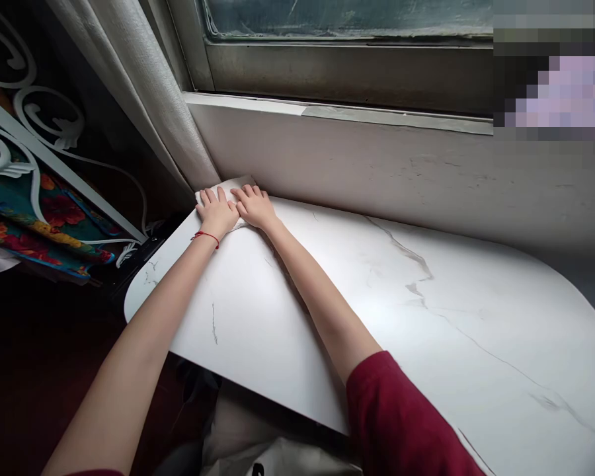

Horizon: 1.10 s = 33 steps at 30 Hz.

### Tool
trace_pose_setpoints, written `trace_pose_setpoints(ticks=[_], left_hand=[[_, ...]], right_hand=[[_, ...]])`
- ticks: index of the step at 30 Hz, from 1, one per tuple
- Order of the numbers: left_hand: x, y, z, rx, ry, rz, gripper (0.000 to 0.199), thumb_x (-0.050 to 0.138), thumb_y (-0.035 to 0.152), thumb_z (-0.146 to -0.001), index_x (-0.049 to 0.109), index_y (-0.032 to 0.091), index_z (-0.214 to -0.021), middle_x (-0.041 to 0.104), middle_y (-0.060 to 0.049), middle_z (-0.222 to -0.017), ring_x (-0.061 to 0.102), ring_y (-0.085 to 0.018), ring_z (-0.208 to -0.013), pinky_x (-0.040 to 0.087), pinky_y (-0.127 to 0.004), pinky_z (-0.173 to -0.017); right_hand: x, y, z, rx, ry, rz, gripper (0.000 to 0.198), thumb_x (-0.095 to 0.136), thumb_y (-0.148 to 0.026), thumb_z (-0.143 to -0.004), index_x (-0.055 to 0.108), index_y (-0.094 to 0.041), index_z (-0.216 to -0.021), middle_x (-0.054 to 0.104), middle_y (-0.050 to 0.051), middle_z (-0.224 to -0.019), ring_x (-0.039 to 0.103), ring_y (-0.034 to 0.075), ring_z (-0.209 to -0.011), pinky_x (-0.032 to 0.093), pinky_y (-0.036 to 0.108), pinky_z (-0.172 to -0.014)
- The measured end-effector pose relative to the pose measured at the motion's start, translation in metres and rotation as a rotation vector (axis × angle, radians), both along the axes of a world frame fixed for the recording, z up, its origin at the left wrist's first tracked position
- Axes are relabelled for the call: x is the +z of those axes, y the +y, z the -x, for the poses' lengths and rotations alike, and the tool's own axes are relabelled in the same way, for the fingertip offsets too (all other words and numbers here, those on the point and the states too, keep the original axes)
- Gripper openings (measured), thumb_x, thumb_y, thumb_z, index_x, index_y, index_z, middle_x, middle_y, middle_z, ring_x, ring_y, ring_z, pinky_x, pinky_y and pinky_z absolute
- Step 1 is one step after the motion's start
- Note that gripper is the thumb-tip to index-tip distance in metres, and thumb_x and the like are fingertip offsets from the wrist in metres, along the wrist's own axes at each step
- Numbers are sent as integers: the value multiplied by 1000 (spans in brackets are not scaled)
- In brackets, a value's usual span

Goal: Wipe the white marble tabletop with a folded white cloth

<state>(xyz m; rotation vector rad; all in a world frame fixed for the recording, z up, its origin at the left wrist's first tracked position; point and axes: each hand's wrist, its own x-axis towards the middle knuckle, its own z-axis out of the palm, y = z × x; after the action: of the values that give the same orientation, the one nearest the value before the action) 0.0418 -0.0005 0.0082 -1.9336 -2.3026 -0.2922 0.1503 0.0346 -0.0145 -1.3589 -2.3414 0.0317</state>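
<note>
**Bare left hand [217,213] and bare right hand [256,207] laid on a whitish, soft-looking cloth [240,182] in a corner by the window**

The cloth is pinned at the far left corner of a white, marble-patterned surface [287,317] with grey veins and rounded ends. It is mostly covered by the two hands, and only its edges are seen, beyond the fingers and just below the thumbs. The left hand is spread flat, palm down, its fingers slightly parted; the right hand is placed beside it, palm down, fingers extended and set closer together. The thumbs are brought together between them. Whether any fold of the cloth is pinched beneath the palms cannot be told.

A thin red cord bracelet [207,235] is worn on the left wrist, and the right upper arm is covered by a dark red sleeve [401,410]. The corner is bordered by a pale, hanging fabric curtain [133,73] and a light grey wall [337,158]. At far left, white, scrolled metalwork [69,112] is seen beside a teal fabric printed with red and yellow flowers [62,208].
</note>
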Motion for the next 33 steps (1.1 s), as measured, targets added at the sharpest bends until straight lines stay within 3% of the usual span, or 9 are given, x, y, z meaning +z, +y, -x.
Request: trace_pose_setpoints(ticks=[10,16,20,27,33], left_hand=[[-4,-52,-15,-53,20,11,62,31,27,-97,32,4,-155,31,-27,-160,27,-38,-151,35,-57,-113],[-2,-110,-23,-87,73,26,60,30,26,-99,33,4,-155,33,-27,-160,27,-38,-151,37,-56,-112],[-6,-158,-24,-136,121,16,58,29,24,-100,34,5,-155,34,-26,-159,29,-38,-151,41,-53,-110],[-16,-243,-18,-135,111,-70,55,30,26,-101,42,5,-151,37,-27,-158,32,-40,-149,43,-54,-109],[-25,-276,-12,-115,31,-210,55,28,33,-103,45,5,-148,40,-27,-156,34,-40,-148,43,-57,-109]], right_hand=[[-2,-55,-18,-23,-43,-11,47,31,-30,-105,49,-16,-146,53,17,-142,44,32,-127,33,45,-107],[-2,-119,-28,-36,-59,-39,47,34,-29,-104,48,-15,-146,51,18,-145,45,32,-124,31,45,-106],[-5,-170,-33,-42,-52,-70,47,34,-30,-104,51,-9,-142,51,24,-143,47,34,-121,32,48,-104],[-7,-244,-38,118,-67,-149,51,36,-29,-101,47,-1,-142,49,33,-142,44,41,-126,33,58,-103],[1,-259,-36,231,-69,-144,51,41,-33,-100,49,-2,-139,48,34,-143,44,41,-130,32,58,-106]])
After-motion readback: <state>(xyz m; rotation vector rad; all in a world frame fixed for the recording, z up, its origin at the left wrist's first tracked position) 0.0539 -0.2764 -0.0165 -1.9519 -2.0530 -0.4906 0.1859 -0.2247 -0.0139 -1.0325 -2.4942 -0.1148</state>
